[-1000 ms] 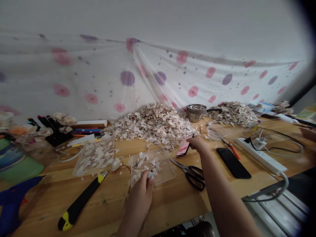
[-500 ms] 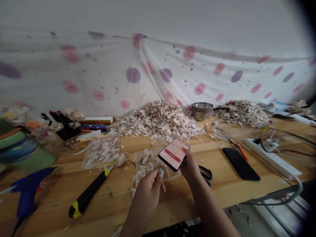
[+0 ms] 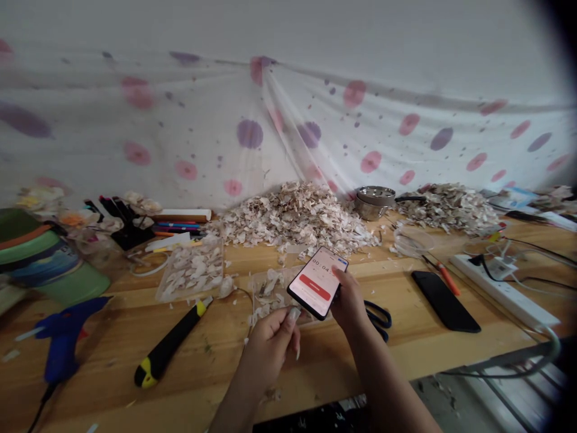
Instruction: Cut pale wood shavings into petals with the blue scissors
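Note:
My right hand point(image 3: 349, 300) holds a phone point(image 3: 317, 281) above the wooden table point(image 3: 315, 361), its lit screen showing a timer and a red button. My left hand point(image 3: 270, 346) hovers just under the phone's lower left corner, fingers curled and pinched together; whether anything is in them is hidden. Beneath the phone lies a clear plastic tray point(image 3: 268, 291) with pale shell-like flakes. Black scissors point(image 3: 378, 314) peek out behind my right wrist.
A big heap of flakes point(image 3: 293, 219) and a second heap point(image 3: 446, 207) line the back, with a steel bowl point(image 3: 373, 201) between. Another flake tray point(image 3: 192, 273), a black-yellow utility knife point(image 3: 174, 343), blue glue gun point(image 3: 61, 340), black phone point(image 3: 445, 293), power strip point(image 3: 500, 282), and markers point(image 3: 174, 230) lie around.
My right hand picked the phone up from its stand near the heap and brought it toward me, screen up. My left hand left the tray and rose to the phone.

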Demonstrator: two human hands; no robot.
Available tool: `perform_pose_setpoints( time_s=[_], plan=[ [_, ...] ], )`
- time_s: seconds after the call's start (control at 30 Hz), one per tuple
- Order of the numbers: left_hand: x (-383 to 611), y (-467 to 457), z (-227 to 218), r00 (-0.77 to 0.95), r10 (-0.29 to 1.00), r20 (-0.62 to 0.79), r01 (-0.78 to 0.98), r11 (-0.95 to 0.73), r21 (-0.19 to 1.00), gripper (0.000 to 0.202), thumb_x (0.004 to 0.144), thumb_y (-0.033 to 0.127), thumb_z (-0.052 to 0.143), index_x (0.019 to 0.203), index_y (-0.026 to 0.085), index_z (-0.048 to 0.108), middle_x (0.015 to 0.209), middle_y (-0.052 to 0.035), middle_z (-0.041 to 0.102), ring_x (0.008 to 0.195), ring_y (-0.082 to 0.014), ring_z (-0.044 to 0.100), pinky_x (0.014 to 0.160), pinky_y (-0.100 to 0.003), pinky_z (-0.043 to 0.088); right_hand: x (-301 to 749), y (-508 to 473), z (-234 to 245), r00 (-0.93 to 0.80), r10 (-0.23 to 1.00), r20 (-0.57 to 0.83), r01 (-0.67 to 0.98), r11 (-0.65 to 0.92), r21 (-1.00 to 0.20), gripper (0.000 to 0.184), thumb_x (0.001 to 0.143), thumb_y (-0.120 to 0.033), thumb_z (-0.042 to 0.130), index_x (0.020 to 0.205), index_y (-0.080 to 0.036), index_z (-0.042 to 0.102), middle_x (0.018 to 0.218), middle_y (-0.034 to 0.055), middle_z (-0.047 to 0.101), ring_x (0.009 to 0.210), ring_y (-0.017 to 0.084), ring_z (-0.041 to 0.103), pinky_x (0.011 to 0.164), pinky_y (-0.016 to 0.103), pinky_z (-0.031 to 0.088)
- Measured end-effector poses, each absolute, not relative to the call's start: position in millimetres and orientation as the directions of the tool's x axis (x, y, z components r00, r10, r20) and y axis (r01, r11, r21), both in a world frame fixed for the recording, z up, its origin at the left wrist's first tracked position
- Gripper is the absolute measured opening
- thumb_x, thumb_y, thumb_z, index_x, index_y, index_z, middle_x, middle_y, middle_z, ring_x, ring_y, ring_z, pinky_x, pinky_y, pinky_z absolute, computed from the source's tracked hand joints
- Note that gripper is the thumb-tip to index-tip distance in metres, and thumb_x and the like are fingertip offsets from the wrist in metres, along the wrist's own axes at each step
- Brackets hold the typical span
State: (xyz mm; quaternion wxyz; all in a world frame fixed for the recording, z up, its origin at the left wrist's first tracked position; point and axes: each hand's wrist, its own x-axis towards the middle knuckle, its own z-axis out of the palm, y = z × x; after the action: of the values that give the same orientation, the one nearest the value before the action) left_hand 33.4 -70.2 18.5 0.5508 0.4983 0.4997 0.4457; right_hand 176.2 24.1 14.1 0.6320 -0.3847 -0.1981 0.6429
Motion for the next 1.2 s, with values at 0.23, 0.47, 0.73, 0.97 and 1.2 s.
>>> perform_pose_setpoints(
  time_s=[0.23, 0.47, 0.73, 0.97, 1.2],
  plan=[
    [35.1, -70.7, 20.0, 0.106, 0.991, -0.084, 0.026, 0.082, 0.996, 0.048, 0.081, 0.062, 0.047, 0.062, 0.018, 0.048, 0.048, 0.0038, 0.045, 0.044, -0.0086, 0.035, 0.045, -0.021, 0.024, 177.3, 21.6, 14.9, 0.111, 0.956, -0.271, -0.66, -0.132, -0.739, 0.017, 0.071, -0.018, 0.062, 0.088, -0.015, 0.061, 0.074, 0.0051, 0.071, 0.068, 0.021, 0.069, 0.067, 0.032, 0.058],
    [35.5, -69.5, 20.0, 0.109, 0.992, -0.064, 0.061, 0.057, 0.997, 0.051, 0.08, 0.065, 0.043, 0.058, 0.019, 0.046, 0.047, 0.0037, 0.044, 0.044, -0.0092, 0.035, 0.045, -0.022, 0.025, 180.9, 23.1, 12.2, 0.156, 0.967, -0.202, -0.63, -0.06, -0.775, 0.024, 0.07, -0.022, 0.065, 0.092, -0.017, 0.059, 0.076, 0.0036, 0.071, 0.065, 0.021, 0.068, 0.06, 0.031, 0.057],
    [35.4, -69.4, 17.5, 0.158, 0.983, -0.091, 0.026, 0.088, 0.996, 0.049, 0.08, 0.065, 0.045, 0.066, 0.018, 0.048, 0.048, 0.0044, 0.045, 0.043, -0.0083, 0.035, 0.044, -0.022, 0.024, 180.6, 20.4, 13.5, 0.165, 0.967, -0.191, -0.638, -0.043, -0.769, 0.024, 0.067, -0.021, 0.066, 0.09, -0.017, 0.06, 0.075, 0.0024, 0.07, 0.063, 0.018, 0.067, 0.058, 0.027, 0.054],
    [35.0, -69.7, 16.4, 0.15, 0.985, -0.084, 0.006, 0.084, 0.996, 0.048, 0.081, 0.063, 0.045, 0.066, 0.018, 0.046, 0.048, 0.0056, 0.042, 0.044, -0.0079, 0.033, 0.045, -0.022, 0.023, 179.5, 18.5, 10.9, 0.159, 0.961, -0.227, -0.648, -0.072, -0.758, 0.022, 0.069, -0.02, 0.064, 0.09, -0.017, 0.059, 0.073, 0.0017, 0.07, 0.061, 0.017, 0.066, 0.055, 0.025, 0.054],
    [35.5, -68.7, 13.0, 0.128, 0.99, -0.062, 0.004, 0.062, 0.998, 0.046, 0.082, 0.063, 0.044, 0.074, 0.018, 0.047, 0.049, 0.0074, 0.038, 0.044, -0.0081, 0.029, 0.045, -0.022, 0.023, 178.3, 19.9, 5.7, 0.149, 0.952, -0.267, -0.661, -0.105, -0.743, 0.02, 0.069, -0.019, 0.062, 0.088, -0.015, 0.059, 0.071, 0.003, 0.07, 0.06, 0.017, 0.065, 0.055, 0.026, 0.054]
  ],
)
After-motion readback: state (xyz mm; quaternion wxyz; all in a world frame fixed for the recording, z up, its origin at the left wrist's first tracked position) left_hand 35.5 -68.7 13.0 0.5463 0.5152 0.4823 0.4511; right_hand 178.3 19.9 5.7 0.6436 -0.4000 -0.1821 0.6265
